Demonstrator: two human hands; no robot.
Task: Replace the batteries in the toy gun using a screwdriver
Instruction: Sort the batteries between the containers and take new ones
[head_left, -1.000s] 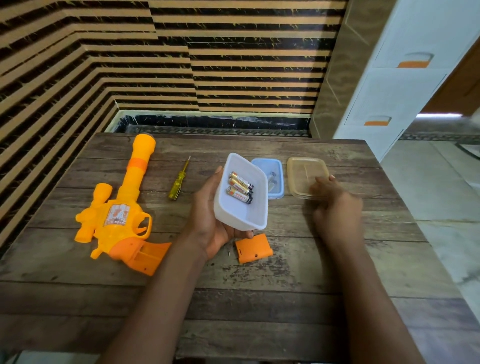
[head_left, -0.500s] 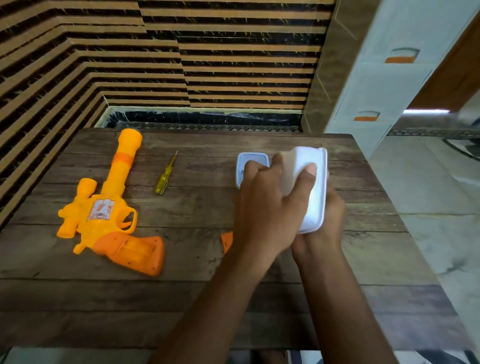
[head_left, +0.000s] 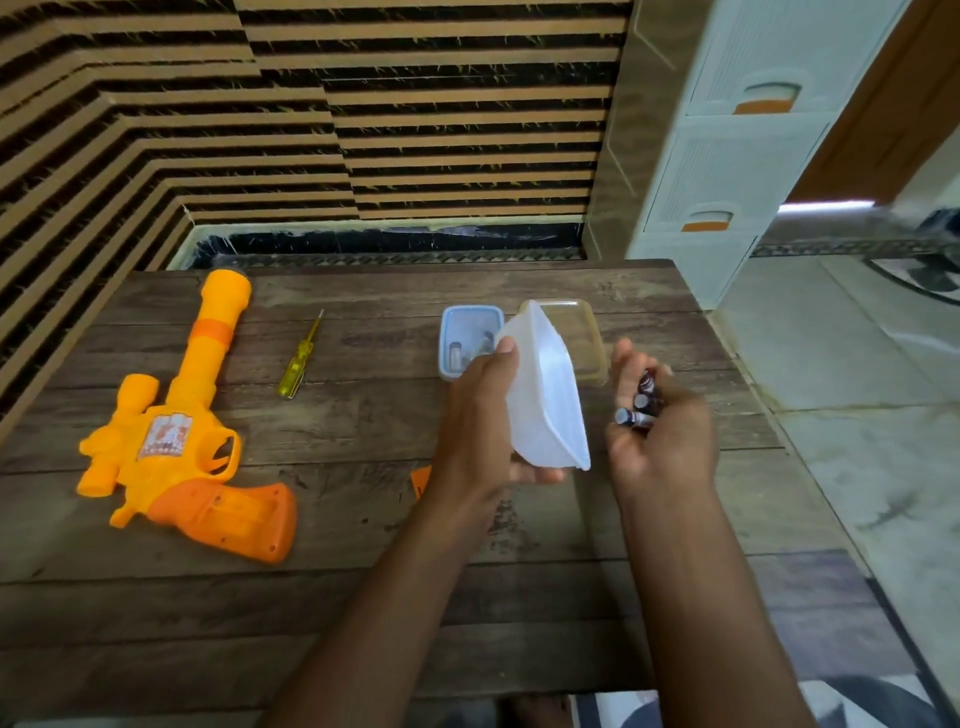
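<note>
Right grip (head_left: 660, 441): palm up, fingers curled round a small bunch of batteries (head_left: 641, 402), just right of the tub. Left grip (head_left: 483, 415): clamped on white tub (head_left: 545, 400), thumb over its far rim, tub tipped on its side with mouth toward right grip, held above the surface (head_left: 363, 597). Nothing visible inside tub.

Change over the last second: batteries first lying in the tub, level in left grip; then tub upended over right palm; now emptied into right grip. Reads as: cells in hand, tub finished with.

Further out: blue tub (head_left: 467, 338) and clear tray (head_left: 587, 332) side by side behind white tub; small parts in the blue one, too blurred to name. Orange cover (head_left: 422, 480) on the surface, mostly hidden behind left wrist. Screwdriver (head_left: 298, 358) lying well to the left. Gun (head_left: 176, 441) flat at far left, well apart from both grips, handle toward near edge, bay (head_left: 228, 512) apparently open.

Judgement: cover already off. Next probably: set tub down, load cells into handle, mind polarity, refit cover, drive screw. Risk: a cell rolling off the palm.
</note>
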